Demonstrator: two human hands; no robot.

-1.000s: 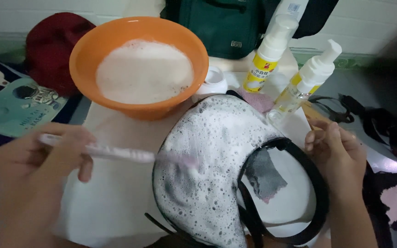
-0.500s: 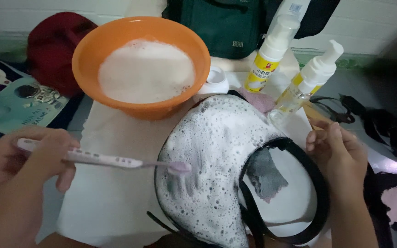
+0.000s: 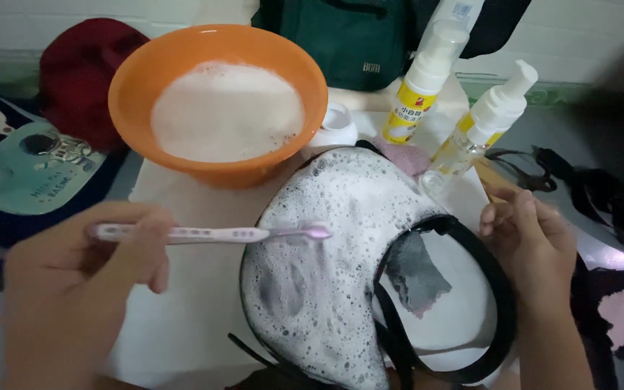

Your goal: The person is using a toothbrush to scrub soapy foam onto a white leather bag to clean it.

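Fingers of left hand grip toothbrush on foamy cap; right hand curled beside it

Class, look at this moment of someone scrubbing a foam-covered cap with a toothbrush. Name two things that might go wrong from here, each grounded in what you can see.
1. The orange bowl full of foamy liquid sits close to the left hand holding the toothbrush; a wide stroke might knock it and spill it.
2. The two pump bottles stand upright right beside the foam-covered cap, near the right hand; shifting the cap could topple them.
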